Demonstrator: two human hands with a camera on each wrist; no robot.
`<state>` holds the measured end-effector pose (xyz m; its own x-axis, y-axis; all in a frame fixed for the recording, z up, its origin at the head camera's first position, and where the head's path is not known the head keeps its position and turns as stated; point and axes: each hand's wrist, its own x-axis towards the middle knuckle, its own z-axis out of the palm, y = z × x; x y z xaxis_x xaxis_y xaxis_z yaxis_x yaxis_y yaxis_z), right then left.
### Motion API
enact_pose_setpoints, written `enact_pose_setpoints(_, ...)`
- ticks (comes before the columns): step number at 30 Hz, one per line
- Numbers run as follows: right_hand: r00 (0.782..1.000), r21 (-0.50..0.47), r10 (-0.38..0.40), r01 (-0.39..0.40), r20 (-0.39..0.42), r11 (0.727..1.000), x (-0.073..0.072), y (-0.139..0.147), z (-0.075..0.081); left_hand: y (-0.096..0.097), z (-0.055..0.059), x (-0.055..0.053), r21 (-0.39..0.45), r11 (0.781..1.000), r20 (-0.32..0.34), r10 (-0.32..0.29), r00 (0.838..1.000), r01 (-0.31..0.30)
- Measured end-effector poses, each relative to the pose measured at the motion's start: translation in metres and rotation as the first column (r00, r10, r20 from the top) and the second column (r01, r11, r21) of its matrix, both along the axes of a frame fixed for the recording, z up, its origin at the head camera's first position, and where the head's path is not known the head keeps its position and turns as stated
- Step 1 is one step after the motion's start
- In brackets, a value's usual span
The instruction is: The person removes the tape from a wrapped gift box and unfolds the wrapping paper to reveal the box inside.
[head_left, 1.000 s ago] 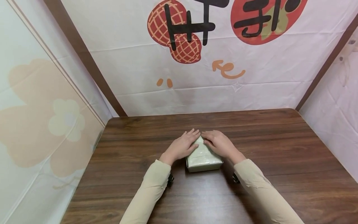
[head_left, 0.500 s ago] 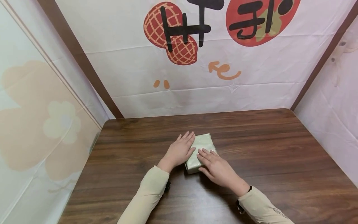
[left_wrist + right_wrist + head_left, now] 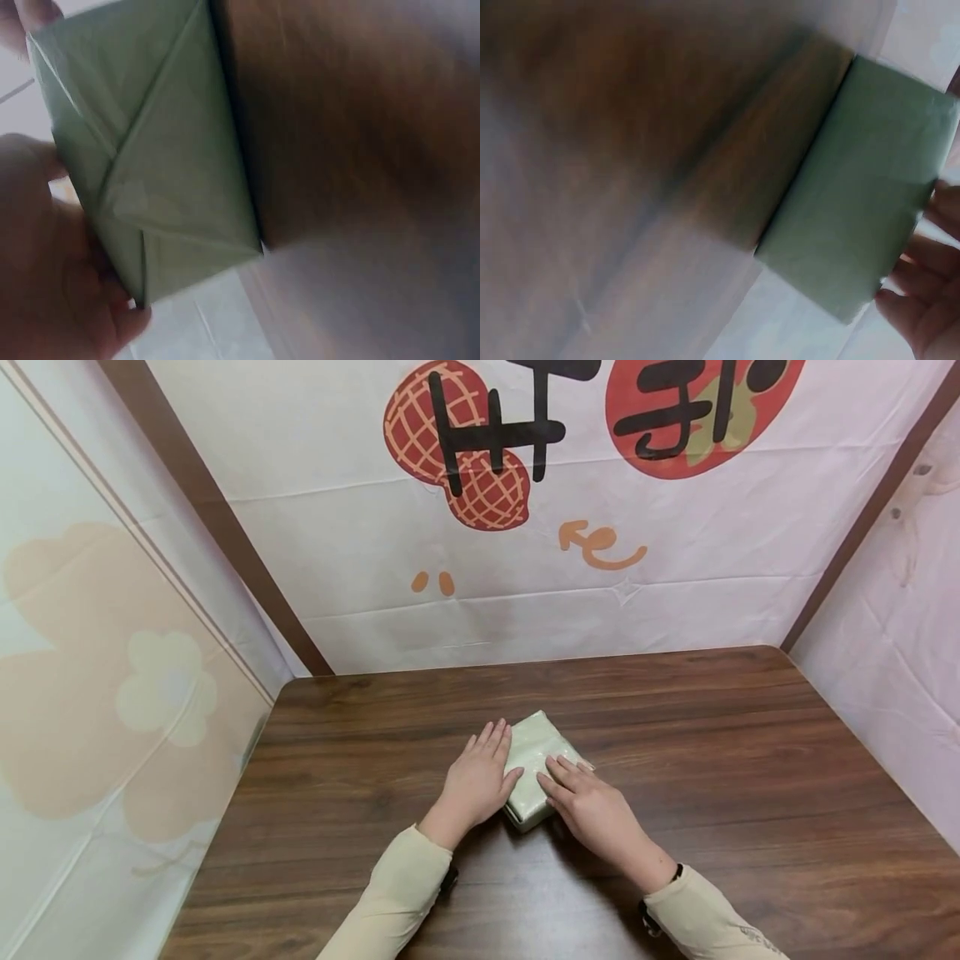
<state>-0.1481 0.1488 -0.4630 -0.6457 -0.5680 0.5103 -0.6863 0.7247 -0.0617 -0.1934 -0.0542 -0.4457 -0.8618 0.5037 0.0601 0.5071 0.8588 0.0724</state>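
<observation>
Head view: the pale green box [image 3: 534, 745] sits on the table [image 3: 720, 760], turned at a slant, one corner toward me. My left hand [image 3: 472, 785] lies along its left edge, fingers nearly straight; my right hand [image 3: 600, 814] rests on its top toward the right, fingers extended and slightly spread. Neither hand grips it. Left wrist view shows diagonal folds across one side of the box; right wrist view shows a plain side. Behind the table hangs a printed cloth [image 3: 360, 552].
</observation>
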Motion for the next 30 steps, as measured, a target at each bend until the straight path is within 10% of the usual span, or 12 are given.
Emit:
enact_pose_setpoints(11,0.964,-0.073,-0.079,0.100,0.255,0.992,0.014,-0.011,-0.006,0.008,-0.011,0.029,0.057,0.979,-0.051,0.198,0.979,-0.195)
enact_pose_setpoints(21,0.943,-0.102,-0.152,0.189,0.296,0.977,0.006,-0.012,0.000,0.009,-0.004,0.042,0.036,0.993,-0.010,0.117,0.993,-0.117)
enact_pose_setpoints(30,0.924,-0.085,-0.013,0.049,0.383,0.995,-0.021,0.014,0.009,0.014,-0.007,0.056,0.079,0.993,-0.039,0.093,0.995,-0.090)
